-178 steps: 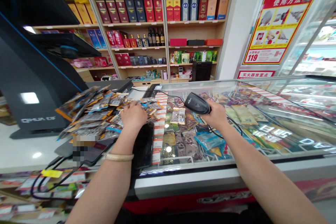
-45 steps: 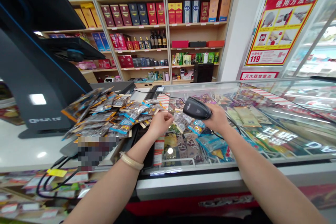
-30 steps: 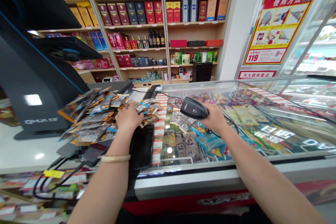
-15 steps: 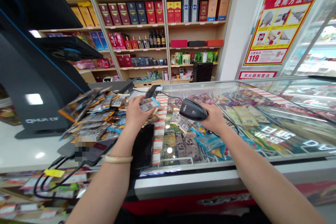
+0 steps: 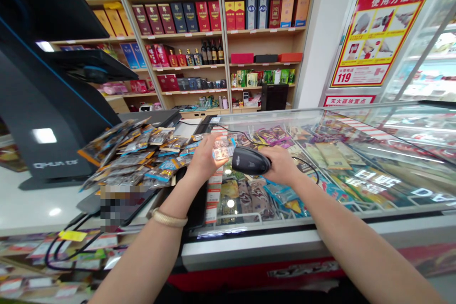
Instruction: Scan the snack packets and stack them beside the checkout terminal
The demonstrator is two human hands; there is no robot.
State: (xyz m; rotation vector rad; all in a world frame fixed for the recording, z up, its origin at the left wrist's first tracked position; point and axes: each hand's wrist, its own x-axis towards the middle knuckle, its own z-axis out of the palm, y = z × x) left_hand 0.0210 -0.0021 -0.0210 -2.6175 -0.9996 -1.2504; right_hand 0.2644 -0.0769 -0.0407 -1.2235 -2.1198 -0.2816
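Over the freezer lid (image 5: 249, 244): I see the packet (image 5: 221, 152) between both hands, just left of the scanner (image 5: 250, 161) nose.
Scanner axis: roughly level, pointing left, its light on the packet.
Left hand (image 5: 204, 160): fingers curled, pinching the packet.
Right hand (image 5: 281, 167): wrapped round the scanner.
Packet pile (image 5: 135, 161): further left, apart.

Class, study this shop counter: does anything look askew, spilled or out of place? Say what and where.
The snack packets lie in a loose, slanting heap beside the till, corners jutting out unevenly. Otherwise nothing odd: the left hand holds one packet before the scanner in the right hand.
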